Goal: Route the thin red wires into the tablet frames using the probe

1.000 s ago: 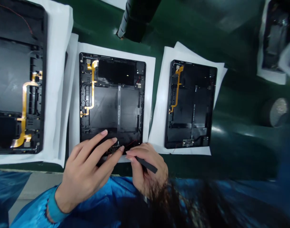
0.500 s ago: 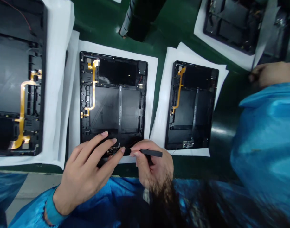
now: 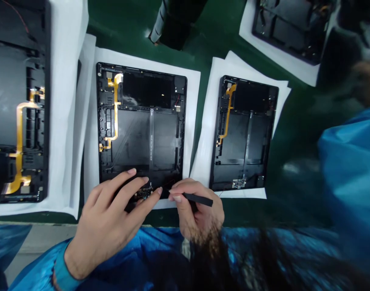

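While the left hand (image 3: 107,226) is resting with fingers apart over the lower end of the middle case (image 3: 162,137), the right hand (image 3: 198,208) is pinching a black stick (image 3: 199,199) between thumb and forefinger — just beside the left fingertips, near the small board (image 3: 144,193). That case is lying on white paper (image 3: 191,121), between the left case (image 3: 5,81) and the right case (image 3: 257,129).

Black device shells (image 3: 132,137) with orange ribbon cables (image 3: 116,117) lie on white sheets (image 3: 193,93) along a green bench (image 3: 121,30) near blue sleeves (image 3: 351,153) in an electronics workshop.
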Action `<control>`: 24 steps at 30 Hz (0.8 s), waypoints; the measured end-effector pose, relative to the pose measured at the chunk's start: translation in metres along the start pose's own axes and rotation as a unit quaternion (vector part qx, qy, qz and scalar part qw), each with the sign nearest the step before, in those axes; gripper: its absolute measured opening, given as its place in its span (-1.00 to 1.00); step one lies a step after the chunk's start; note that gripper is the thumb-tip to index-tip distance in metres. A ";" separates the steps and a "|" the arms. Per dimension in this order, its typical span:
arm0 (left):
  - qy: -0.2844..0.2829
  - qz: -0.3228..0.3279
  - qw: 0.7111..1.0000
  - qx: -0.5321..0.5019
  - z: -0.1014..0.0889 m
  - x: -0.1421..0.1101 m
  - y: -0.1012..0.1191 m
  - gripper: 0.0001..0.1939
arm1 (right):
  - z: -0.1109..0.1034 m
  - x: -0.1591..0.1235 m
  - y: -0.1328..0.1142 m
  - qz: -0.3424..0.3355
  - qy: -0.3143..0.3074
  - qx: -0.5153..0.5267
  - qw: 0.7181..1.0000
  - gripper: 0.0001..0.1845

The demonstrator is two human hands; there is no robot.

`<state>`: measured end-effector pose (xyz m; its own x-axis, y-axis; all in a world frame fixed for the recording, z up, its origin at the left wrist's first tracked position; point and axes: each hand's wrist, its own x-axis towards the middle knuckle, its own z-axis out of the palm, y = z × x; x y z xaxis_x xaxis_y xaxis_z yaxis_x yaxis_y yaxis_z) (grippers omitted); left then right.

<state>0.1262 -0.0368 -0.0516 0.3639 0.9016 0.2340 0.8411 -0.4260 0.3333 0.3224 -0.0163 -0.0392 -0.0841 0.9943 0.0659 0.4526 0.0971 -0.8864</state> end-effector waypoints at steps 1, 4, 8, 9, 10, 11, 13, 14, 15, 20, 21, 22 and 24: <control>0.001 0.001 1.000 0.001 0.000 0.000 0.000 -0.63 | 0.000 0.001 0.000 -0.007 -0.003 -0.006 1.000 -0.80; -0.001 0.000 1.000 -0.003 0.000 0.001 0.001 -0.62 | 0.000 0.003 0.001 -0.014 -0.010 -0.022 1.000 -0.82; -0.002 -0.005 1.000 -0.019 -0.001 0.001 0.001 -0.63 | 0.000 0.002 0.001 0.010 0.012 -0.040 0.999 -0.87; -0.002 -0.006 1.000 -0.022 -0.001 0.001 0.001 -0.63 | 0.000 0.001 0.001 0.022 0.022 -0.045 0.998 -0.88; -0.002 -0.008 1.000 -0.026 -0.001 0.002 0.001 -0.63 | 0.000 0.000 0.001 0.035 0.031 -0.050 0.998 -0.90; -0.004 -0.010 1.000 -0.029 -0.002 0.002 0.001 -0.62 | 0.000 -0.001 0.001 0.050 0.037 -0.055 0.997 -0.90; -0.007 -0.013 0.999 -0.033 -0.002 0.002 0.001 -0.62 | 0.000 -0.002 0.000 0.076 0.044 -0.066 0.994 -0.91; -0.006 -0.013 0.999 -0.034 -0.002 0.002 0.001 -0.62 | 0.001 -0.003 0.000 0.082 0.044 -0.071 0.993 -0.91; -0.006 -0.013 0.999 -0.035 -0.002 0.002 0.001 -0.62 | 0.001 -0.004 0.000 0.081 0.044 -0.073 0.993 -0.91; 0.001 -0.010 1.000 -0.023 -0.001 0.002 0.001 -0.65 | 0.001 -0.006 0.004 0.098 0.089 -0.076 0.988 -0.92; 0.000 -0.009 1.000 -0.014 -0.001 0.001 0.001 -0.66 | 0.001 -0.007 0.005 0.106 0.094 -0.076 0.987 -0.92; -0.002 -0.007 1.000 -0.005 0.000 0.001 0.000 -0.66 | 0.000 -0.007 0.005 0.110 0.096 -0.073 0.987 -0.92; -0.009 -0.006 1.000 0.010 0.000 0.001 0.000 -0.66 | -0.001 -0.006 0.005 0.105 0.090 -0.052 0.989 -0.91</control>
<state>0.1271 -0.0358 -0.0510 0.3605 0.9079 0.2139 0.8530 -0.4137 0.3182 0.3256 -0.0221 -0.0434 0.1762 0.9840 -0.0255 0.5322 -0.1170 -0.8385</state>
